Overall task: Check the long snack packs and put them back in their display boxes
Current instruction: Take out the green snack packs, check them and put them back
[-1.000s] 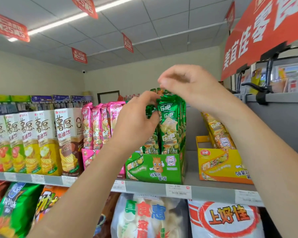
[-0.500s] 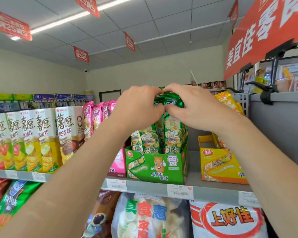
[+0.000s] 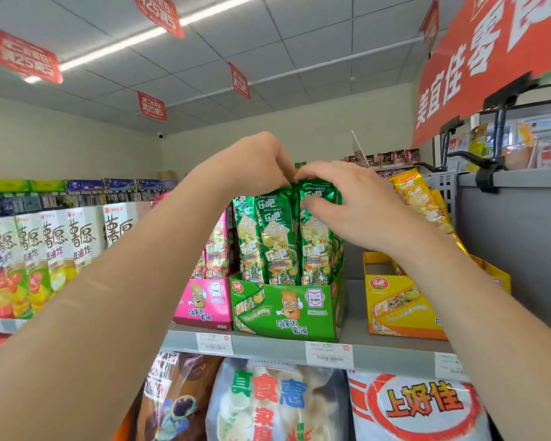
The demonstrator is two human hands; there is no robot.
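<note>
Lowered right hand (image 3: 357, 211) and left hand (image 3: 255, 167) clamp fingers (image 3: 318, 173) on green packs (image 3: 275, 240), three fronting one green box (image 3: 287, 310).

head cam | wide-angle, faces forward — tilted slightly up | close to shelf (image 3: 268, 347), ceiling (image 3: 299, 43) in frame | single view

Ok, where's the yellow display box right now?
In the head view the yellow display box stands on the shelf at right, apart from the green display box, below the right forearm.
</note>
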